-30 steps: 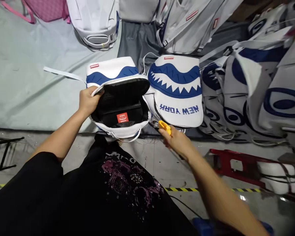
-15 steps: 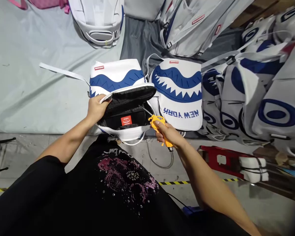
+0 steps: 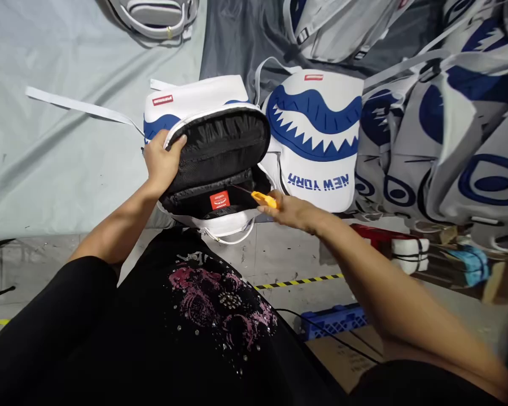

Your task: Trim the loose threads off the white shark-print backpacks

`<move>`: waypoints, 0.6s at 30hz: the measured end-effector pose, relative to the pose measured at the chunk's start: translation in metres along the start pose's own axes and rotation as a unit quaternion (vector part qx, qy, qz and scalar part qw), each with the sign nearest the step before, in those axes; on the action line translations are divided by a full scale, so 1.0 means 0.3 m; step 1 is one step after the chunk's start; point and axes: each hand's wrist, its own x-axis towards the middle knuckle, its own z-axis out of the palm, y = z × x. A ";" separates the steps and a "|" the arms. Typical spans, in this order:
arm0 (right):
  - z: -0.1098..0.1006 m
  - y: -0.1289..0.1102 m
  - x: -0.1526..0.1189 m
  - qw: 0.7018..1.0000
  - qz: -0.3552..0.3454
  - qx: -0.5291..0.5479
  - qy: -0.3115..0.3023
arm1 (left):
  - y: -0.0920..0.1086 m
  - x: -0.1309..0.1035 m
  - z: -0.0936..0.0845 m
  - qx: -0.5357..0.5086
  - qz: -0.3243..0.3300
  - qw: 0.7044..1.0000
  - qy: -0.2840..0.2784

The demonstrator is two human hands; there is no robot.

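A white and blue backpack lies unzipped on the table, its black lining exposed. My left hand pinches the edge of its lifted front panel at the left side. Inside, a red label shows against the dark back wall. My right hand grips a yellow air blow gun at the opening's right side. The gun's thin nozzle points left into the bag; its tip is hard to make out. A white carry handle hangs over the table's front edge.
Right beside the open bag lies a closed backpack lettered NEW YORK. Several more bags are piled at the far right. Another bag sits at the back left. Below are a blue crate and a cardboard sheet.
My left hand has raised the front panel, so the bag gapes wider. My right hand has brought the blow gun lower over the opening and turned it. The view has shifted.
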 end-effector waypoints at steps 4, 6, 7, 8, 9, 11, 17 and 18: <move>0.037 -0.114 -0.021 0.994 -0.065 -0.078 0.048 | -0.015 0.061 0.005 -0.020 -0.003 1.000 -0.017; 0.076 -0.112 -0.018 0.991 -0.036 -0.091 0.093 | 0.016 0.060 -0.014 -0.026 -0.002 0.999 -0.021; 0.104 -0.103 -0.012 0.989 -0.015 -0.091 0.119 | 0.037 0.051 -0.024 -0.027 -0.001 0.999 -0.025; 0.136 -0.097 -0.001 0.986 0.007 -0.088 0.141 | 0.060 0.038 -0.033 -0.026 0.002 0.999 -0.031; 0.171 -0.097 0.014 0.984 0.023 -0.086 0.157 | 0.083 0.021 -0.039 -0.026 0.005 0.999 -0.040; 0.240 -0.132 0.054 0.981 0.013 -0.096 0.166 | 0.120 -0.010 -0.039 -0.029 0.014 0.998 -0.057; 0.220 -0.284 0.196 0.971 -0.121 -0.139 0.154 | 0.114 0.005 -0.021 -0.032 0.063 0.996 -0.060; 0.174 -0.264 0.214 0.972 -0.077 -0.137 0.174 | 0.107 0.004 -0.032 -0.028 0.074 0.995 -0.053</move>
